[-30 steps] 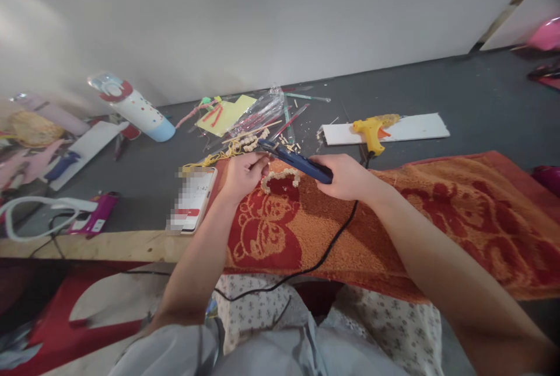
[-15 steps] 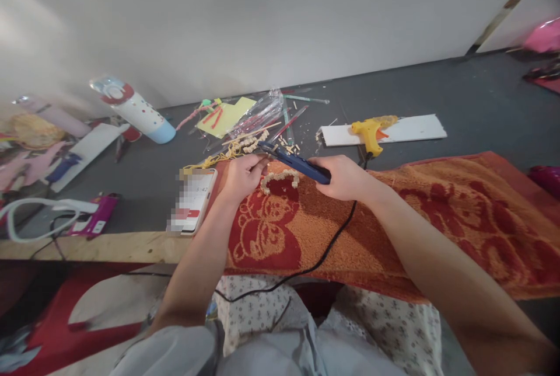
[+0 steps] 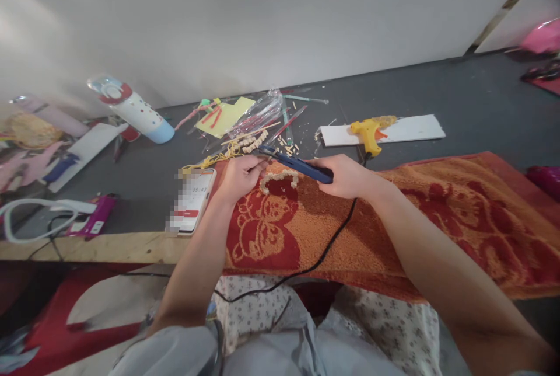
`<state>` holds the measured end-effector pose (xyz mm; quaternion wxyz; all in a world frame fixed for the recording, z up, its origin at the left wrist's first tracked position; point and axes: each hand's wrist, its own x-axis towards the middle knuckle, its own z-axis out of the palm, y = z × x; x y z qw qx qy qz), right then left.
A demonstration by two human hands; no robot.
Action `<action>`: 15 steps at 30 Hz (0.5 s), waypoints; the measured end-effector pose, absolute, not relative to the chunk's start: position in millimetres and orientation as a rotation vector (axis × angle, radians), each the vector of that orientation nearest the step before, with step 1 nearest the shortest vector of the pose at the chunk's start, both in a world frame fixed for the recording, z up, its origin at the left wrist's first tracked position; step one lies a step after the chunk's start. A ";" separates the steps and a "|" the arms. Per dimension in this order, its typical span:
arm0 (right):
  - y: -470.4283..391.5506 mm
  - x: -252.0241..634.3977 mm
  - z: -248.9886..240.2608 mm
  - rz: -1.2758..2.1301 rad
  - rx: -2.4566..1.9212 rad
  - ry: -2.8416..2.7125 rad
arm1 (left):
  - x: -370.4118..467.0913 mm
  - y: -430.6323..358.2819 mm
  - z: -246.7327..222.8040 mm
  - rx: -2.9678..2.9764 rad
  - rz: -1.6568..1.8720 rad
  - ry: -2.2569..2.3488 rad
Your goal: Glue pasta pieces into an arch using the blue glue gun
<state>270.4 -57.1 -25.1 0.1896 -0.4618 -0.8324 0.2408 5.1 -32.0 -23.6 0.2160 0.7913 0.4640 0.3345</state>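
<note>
My right hand point(image 3: 343, 174) is closed around the blue handles of a pair of pliers point(image 3: 297, 164). Their jaws point left, towards my left hand point(image 3: 245, 174). Thumb and fingertips of that hand are pinched together beside the jaws, and what they hold is too small to make out. Just below the pliers, a curved string of small pale pieces point(image 3: 280, 177) lies on an orange and red towel point(image 3: 332, 230). Another row of similar pieces point(image 3: 254, 141) sits past the jaws, and several loose bits point(image 3: 289, 147) are scattered beside it.
A yellow glue gun point(image 3: 370, 133) rests on a white strip point(image 3: 420, 128), its black cord crossing the towel. Left of my hands lie a phone point(image 3: 199, 201) and yellow yarn point(image 3: 205, 161). Plastic wrappers point(image 3: 262, 113), yellow paper point(image 3: 225, 119) and a bottle point(image 3: 140, 113) are farther back.
The pliers' handle end has shifted very slightly right and down with my right hand. My left hand keeps its pinch in nearly the same place.
</note>
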 end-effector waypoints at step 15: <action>-57.5 259.9 -32.4 0.639 -1.267 -2.289 | 20.8 -39.0 -27.7 1.888 1.063 1.222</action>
